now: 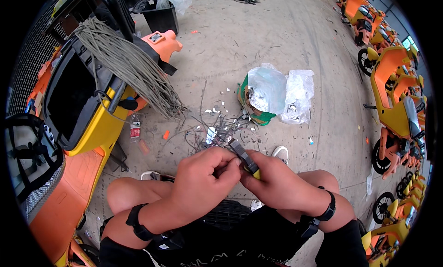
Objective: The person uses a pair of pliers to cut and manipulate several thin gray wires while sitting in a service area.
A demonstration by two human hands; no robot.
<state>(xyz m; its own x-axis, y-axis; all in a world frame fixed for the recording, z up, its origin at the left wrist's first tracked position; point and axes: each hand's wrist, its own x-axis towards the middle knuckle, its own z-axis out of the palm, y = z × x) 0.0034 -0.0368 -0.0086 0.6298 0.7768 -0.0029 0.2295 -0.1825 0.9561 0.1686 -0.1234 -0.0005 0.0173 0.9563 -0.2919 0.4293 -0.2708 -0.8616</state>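
Note:
My right hand is closed round the yellow handle of a pair of pliers; their dark grey, blocky head points up and away from me. Close against it, my left hand is closed in a pinch, thumb against the curled fingers. Whatever it holds is hidden or too thin to make out. The two hands meet above my lap, fingertips beside the pliers' head. Beyond them on the floor lies a scatter of cut cable pieces with small white scraps.
A thick bundle of grey cables hangs over a yellow and orange scooter at left. Ahead stands a green sack with a clear plastic liner. A bottle lies near the scooter. A black bin stands farther back; scooters line the right.

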